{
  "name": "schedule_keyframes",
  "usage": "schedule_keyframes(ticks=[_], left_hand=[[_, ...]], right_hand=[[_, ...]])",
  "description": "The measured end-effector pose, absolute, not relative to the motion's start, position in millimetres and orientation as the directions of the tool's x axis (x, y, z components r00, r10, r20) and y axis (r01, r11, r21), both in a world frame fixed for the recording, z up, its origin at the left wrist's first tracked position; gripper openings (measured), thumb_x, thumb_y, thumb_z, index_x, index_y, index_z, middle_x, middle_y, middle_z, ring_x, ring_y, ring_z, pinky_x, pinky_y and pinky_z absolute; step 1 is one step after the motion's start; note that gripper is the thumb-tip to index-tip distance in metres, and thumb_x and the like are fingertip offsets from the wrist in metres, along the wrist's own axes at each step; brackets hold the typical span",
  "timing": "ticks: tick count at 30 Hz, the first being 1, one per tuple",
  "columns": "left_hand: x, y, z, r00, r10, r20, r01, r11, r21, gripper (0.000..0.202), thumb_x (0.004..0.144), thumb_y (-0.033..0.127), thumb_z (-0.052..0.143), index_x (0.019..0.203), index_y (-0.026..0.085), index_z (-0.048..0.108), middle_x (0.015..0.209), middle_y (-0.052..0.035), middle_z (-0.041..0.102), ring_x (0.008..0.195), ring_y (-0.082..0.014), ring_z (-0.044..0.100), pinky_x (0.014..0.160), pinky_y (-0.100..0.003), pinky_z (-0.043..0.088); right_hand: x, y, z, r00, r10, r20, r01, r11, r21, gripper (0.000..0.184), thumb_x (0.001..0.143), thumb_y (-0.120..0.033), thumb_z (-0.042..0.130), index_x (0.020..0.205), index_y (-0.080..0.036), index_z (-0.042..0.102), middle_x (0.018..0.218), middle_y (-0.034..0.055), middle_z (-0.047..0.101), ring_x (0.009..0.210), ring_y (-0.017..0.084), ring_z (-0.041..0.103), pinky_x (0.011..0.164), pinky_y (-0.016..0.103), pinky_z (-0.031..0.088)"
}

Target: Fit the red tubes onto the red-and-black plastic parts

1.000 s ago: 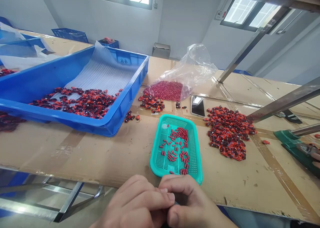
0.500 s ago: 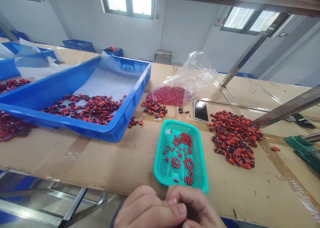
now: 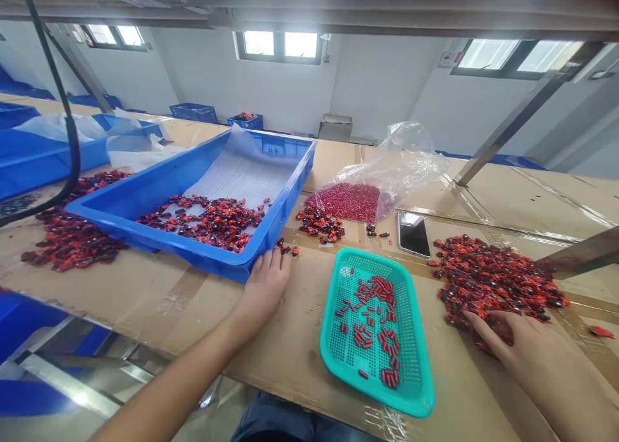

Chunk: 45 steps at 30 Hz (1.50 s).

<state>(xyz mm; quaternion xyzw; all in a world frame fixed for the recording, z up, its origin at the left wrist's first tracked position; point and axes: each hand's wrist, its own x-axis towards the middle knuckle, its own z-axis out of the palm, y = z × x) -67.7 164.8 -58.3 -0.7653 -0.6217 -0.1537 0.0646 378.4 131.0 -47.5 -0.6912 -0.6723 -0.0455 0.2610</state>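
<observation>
My left hand (image 3: 269, 277) lies at the near right corner of a blue tray (image 3: 207, 251). Its fingers stretch forward beside a few small red-and-black pieces (image 3: 294, 251); the fingertips are partly hidden, and I make out nothing held. On the right, my right hand (image 3: 520, 339) reaches into the near edge of a pile of red-and-black pieces (image 3: 493, 274), thumb and fingers apart around some of them. Between my hands stands a green basket (image 3: 331, 339) with small dark red cylinders (image 3: 380, 290) scattered inside. More red-and-black pieces (image 3: 227, 222) lie in the tray on a white sheet.
Behind the basket are a clear bag (image 3: 411, 155) of red cylinders, a small heap of pieces (image 3: 319, 226) and a phone (image 3: 414, 233). A metal post (image 3: 522, 113) rises at right. A black cable (image 3: 71, 139) hangs at left near another pile (image 3: 72, 242).
My hands were together in front of the basket and have parted. The left has moved to the tray corner, the right to the pile. The view has shifted, bringing the black cable into sight.
</observation>
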Motion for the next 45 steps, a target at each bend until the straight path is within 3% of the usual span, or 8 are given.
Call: schedule_keyframes(ticks=[5, 11, 16, 23, 29, 34, 40, 45], left_hand=[[-65, 181, -55, 0.131, 0.954, 0.271, 0.977, -0.17, 0.128, 0.02, 0.101, 0.03, 0.07, 0.115, 0.015, 0.068, 0.116, -0.0068, 0.071, 0.105, -0.0241, 0.07, 0.094, -0.047, 0.059], [-68, 176, -49, 0.159, 0.941, 0.299, 0.899, -0.263, 0.35, 0.032, 0.098, 0.008, 0.039, 0.099, 0.015, 0.07, 0.094, -0.0121, 0.063, 0.091, -0.0297, 0.064, 0.088, -0.046, 0.052], [-65, 143, -42, 0.228, 0.929, 0.29, 0.681, -0.365, 0.634, 0.025, 0.096, 0.026, 0.05, 0.102, 0.022, 0.074, 0.095, -0.0057, 0.061, 0.087, -0.0225, 0.064, 0.079, -0.033, 0.055], [-51, 98, -40, 0.286, 0.937, 0.199, 0.278, -0.28, 0.919, 0.019, 0.096, 0.029, 0.066, 0.111, 0.019, 0.072, 0.102, -0.0076, 0.069, 0.087, -0.0189, 0.075, 0.075, -0.029, 0.065], [-46, 85, -33, 0.266, 0.948, 0.177, 0.151, -0.222, 0.963, 0.015, 0.096, 0.022, 0.069, 0.108, 0.021, 0.078, 0.102, -0.0076, 0.071, 0.086, -0.0183, 0.075, 0.075, -0.027, 0.065], [-45, 80, -22, 0.256, 0.921, 0.293, 0.249, -0.355, 0.901, 0.019, 0.09, 0.017, 0.077, 0.103, 0.028, 0.084, 0.102, -0.0053, 0.076, 0.097, -0.0187, 0.077, 0.086, -0.024, 0.064], [-38, 65, -19, 0.171, 0.884, 0.436, 0.246, -0.467, 0.849, 0.022, 0.09, 0.018, 0.08, 0.11, 0.028, 0.079, 0.089, 0.001, 0.079, 0.08, -0.0134, 0.077, 0.075, -0.017, 0.063], [-29, 53, -16, 0.149, 0.859, 0.49, 0.278, -0.512, 0.813, 0.017, 0.095, 0.028, 0.079, 0.11, 0.029, 0.072, 0.094, 0.0028, 0.08, 0.083, -0.0126, 0.079, 0.08, -0.014, 0.064]], right_hand=[[361, 124, -47, 0.063, 0.865, 0.497, 0.966, 0.073, -0.25, 0.069, 0.095, -0.082, 0.039, 0.088, -0.019, 0.068, 0.079, 0.0213, 0.07, 0.078, 0.042, 0.067, 0.07, 0.055, 0.051], [290, 97, -18, -0.34, 0.891, 0.301, 0.845, 0.43, -0.317, 0.029, 0.109, -0.044, 0.049, 0.109, -0.023, 0.069, 0.104, 0.0074, 0.075, 0.098, 0.022, 0.07, 0.084, 0.033, 0.055], [250, 100, 1, -0.68, 0.718, -0.151, 0.72, 0.614, -0.324, 0.011, 0.101, -0.019, 0.069, 0.096, -0.026, 0.076, 0.095, -0.0001, 0.075, 0.094, 0.02, 0.069, 0.084, 0.035, 0.044], [237, 118, -14, -0.675, 0.698, -0.239, 0.738, 0.628, -0.248, 0.015, 0.083, -0.009, 0.079, 0.075, -0.02, 0.073, 0.078, 0.001, 0.076, 0.075, 0.02, 0.069, 0.067, 0.032, 0.035], [237, 116, -27, -0.659, 0.728, -0.192, 0.752, 0.624, -0.213, 0.013, 0.074, -0.004, 0.068, 0.073, -0.017, 0.069, 0.076, 0.0061, 0.074, 0.073, 0.022, 0.066, 0.065, 0.033, 0.03], [240, 114, -26, -0.643, 0.754, -0.138, 0.755, 0.592, -0.282, 0.013, 0.075, -0.004, 0.067, 0.073, -0.017, 0.066, 0.076, 0.0054, 0.072, 0.075, 0.022, 0.065, 0.068, 0.032, 0.036], [240, 104, -13, -0.618, 0.783, -0.069, 0.713, 0.521, -0.469, 0.014, 0.085, -0.005, 0.067, 0.085, -0.019, 0.064, 0.085, 0.0015, 0.073, 0.078, 0.017, 0.066, 0.071, 0.028, 0.048], [228, 83, 9, -0.539, 0.841, 0.053, 0.457, 0.344, -0.82, 0.007, 0.102, -0.026, 0.063, 0.096, -0.023, 0.067, 0.092, 0.0016, 0.073, 0.083, 0.016, 0.068, 0.072, 0.027, 0.054]])
